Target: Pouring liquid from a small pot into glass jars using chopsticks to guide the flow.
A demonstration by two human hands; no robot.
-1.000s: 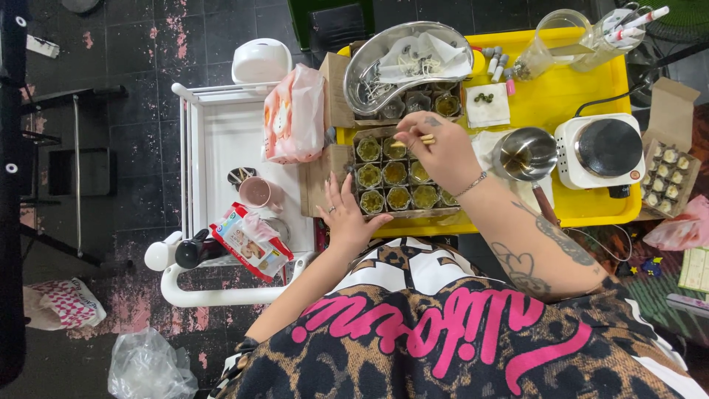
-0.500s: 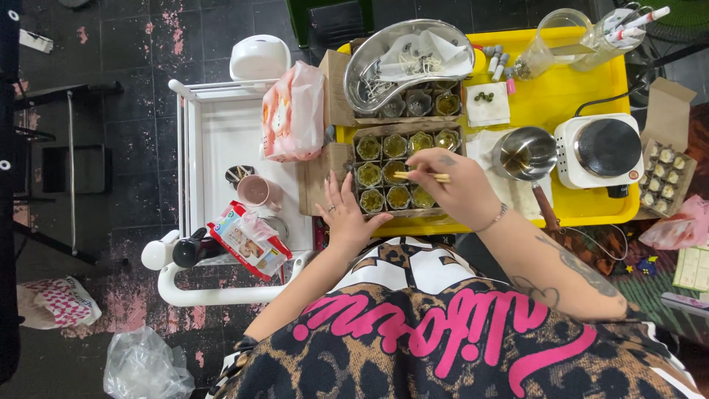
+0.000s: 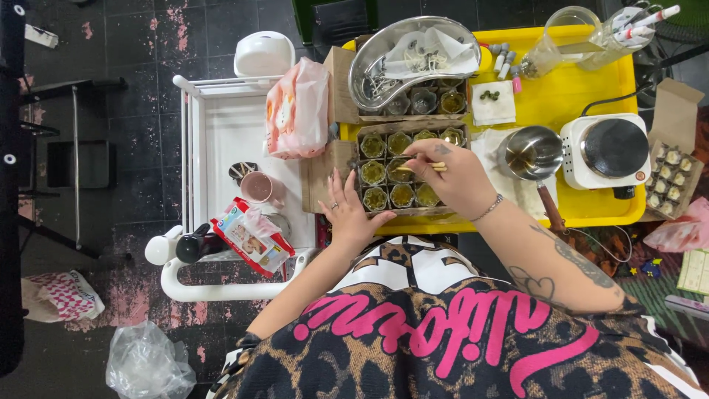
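Note:
A cardboard tray (image 3: 347, 159) holds several small glass jars (image 3: 402, 195) filled with greenish wax, at the front edge of a yellow table (image 3: 569, 92). My right hand (image 3: 452, 174) is over the middle jars, pinching a thin wooden stick (image 3: 421, 168). Flat on the tray's near left corner rests my left hand (image 3: 350, 213), fingers spread, steadying it. A second tray of jars (image 3: 423, 102) sits behind, partly under a metal kidney dish (image 3: 369, 63).
A small steel pot (image 3: 530, 153) and a white hot plate (image 3: 605, 149) stand right of the jars. An open box of small items (image 3: 672, 174) is at far right. A white cart (image 3: 221, 133) on the left carries a pink bag (image 3: 298, 111), a cup (image 3: 257, 188) and a snack packet (image 3: 249, 235).
My right hand has moved down and left from the back row of jars to the middle of the tray, still pinching the stick. The left hand has stayed on the tray corner.

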